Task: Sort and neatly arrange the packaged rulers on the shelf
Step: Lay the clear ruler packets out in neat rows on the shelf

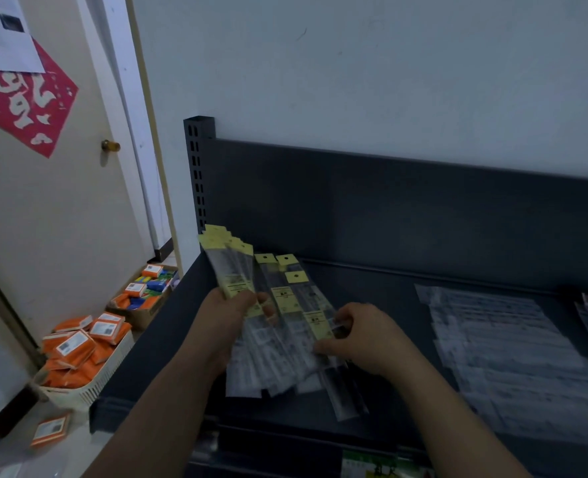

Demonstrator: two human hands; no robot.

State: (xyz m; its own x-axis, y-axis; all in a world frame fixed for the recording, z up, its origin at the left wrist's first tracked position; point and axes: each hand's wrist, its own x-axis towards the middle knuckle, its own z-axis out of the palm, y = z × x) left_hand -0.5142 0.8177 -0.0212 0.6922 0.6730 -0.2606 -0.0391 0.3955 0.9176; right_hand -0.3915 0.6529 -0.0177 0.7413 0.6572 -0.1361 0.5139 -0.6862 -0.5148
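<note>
Left hand (228,317): grips a raised bundle of rulers (228,267).
Right hand (366,336): pinches one loose pack (315,322) lying on the shelf (389,281).
Axis: the pack points away from the person, nearer the right hand.

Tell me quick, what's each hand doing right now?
Left hand: grips a bundle of packaged rulers.
Right hand: pinches one packaged ruler in the pile on the shelf.
</note>
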